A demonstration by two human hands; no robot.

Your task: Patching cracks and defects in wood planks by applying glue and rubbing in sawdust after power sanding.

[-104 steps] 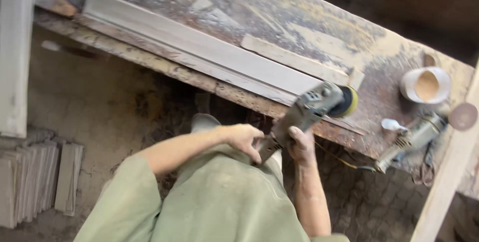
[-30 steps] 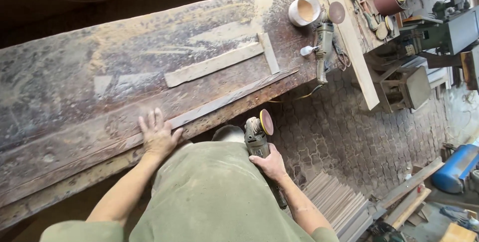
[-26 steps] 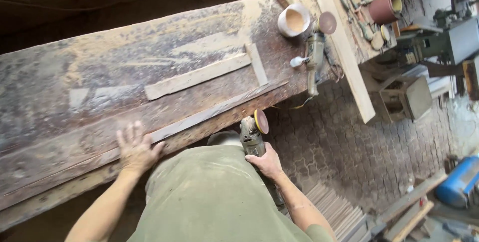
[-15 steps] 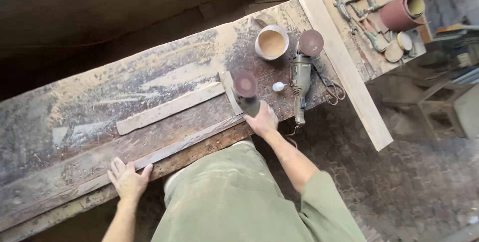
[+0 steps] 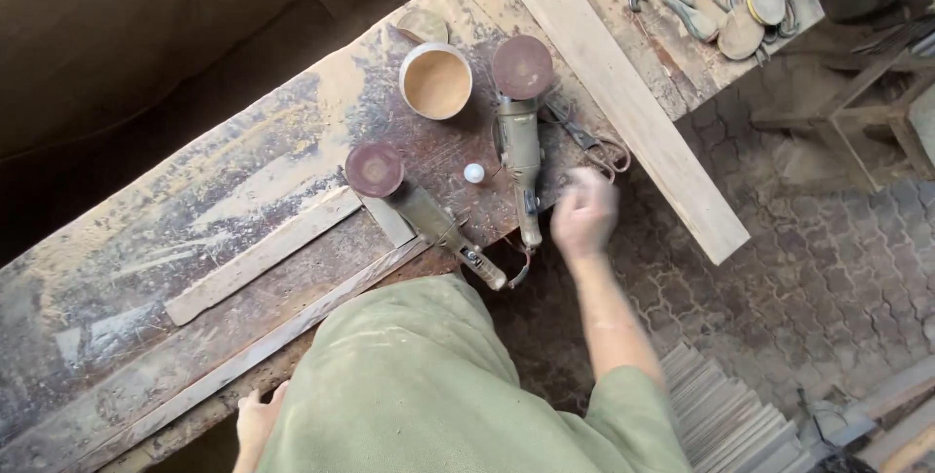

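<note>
Centrally, two angle grinders lying on the worn, dust-streaked wooden table [image 5: 224, 190]. Nearer grinder [image 5: 419, 210] set diagonally, brown sanding disc up, cord end pointing toward the table's front edge. Second grinder [image 5: 519, 132] just beside it, disc toward the table's far side, handle toward the person. Right hand [image 5: 584, 215] blurred, empty, just beside the second grinder's handle at the table edge, touching neither tool; fingers loosely curled, exact spread impossible to tell. Left hand [image 5: 258, 419] at the table's front edge, mostly hidden behind the green-clad torso; state of its fingers cannot be told. Small white ball [image 5: 474, 173] between the two grinders. Round open tub [image 5: 435, 81] near both discs. Flat wooden strip [image 5: 263, 256] left of the nearer grinder. Pale plank [image 5: 623, 103] crossing the table's right end diagonally. Patterned paved floor [image 5: 779, 268] below.
</note>
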